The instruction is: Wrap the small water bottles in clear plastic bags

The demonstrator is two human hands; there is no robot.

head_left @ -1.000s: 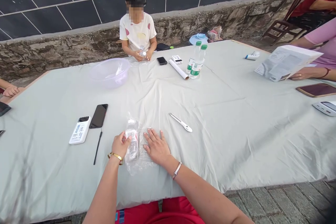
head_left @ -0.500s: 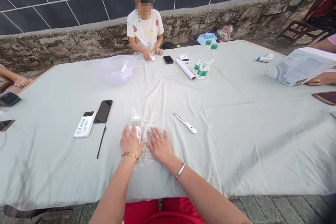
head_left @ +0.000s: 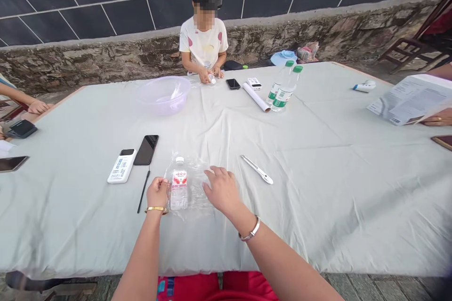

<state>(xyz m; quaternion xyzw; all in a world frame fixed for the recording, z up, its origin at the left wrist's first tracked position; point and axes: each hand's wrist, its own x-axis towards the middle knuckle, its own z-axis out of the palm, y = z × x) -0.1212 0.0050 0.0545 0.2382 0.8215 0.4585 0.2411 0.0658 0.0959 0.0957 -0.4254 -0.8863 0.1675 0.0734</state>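
Observation:
A small clear plastic bottle with a white cap and a red-and-white label lies on a sheet of clear plastic film in front of me. At the film's left edge, my left hand is closed, pinching the film beside the bottle. My right hand hovers over or rests on the film's right side; its fingers are apart and hold nothing. To the right of that hand lies a white utility knife.
Left of the bottle are a white power bank and a black phone with a strap. Farther back stand a translucent purple basin, a white roll and two green-capped bottles. A person sits opposite, handling a small bottle.
My left hand has come off the bottle and moved left to the film's edge, closing on it. My right hand has shifted slightly right, and the film is spread wider.

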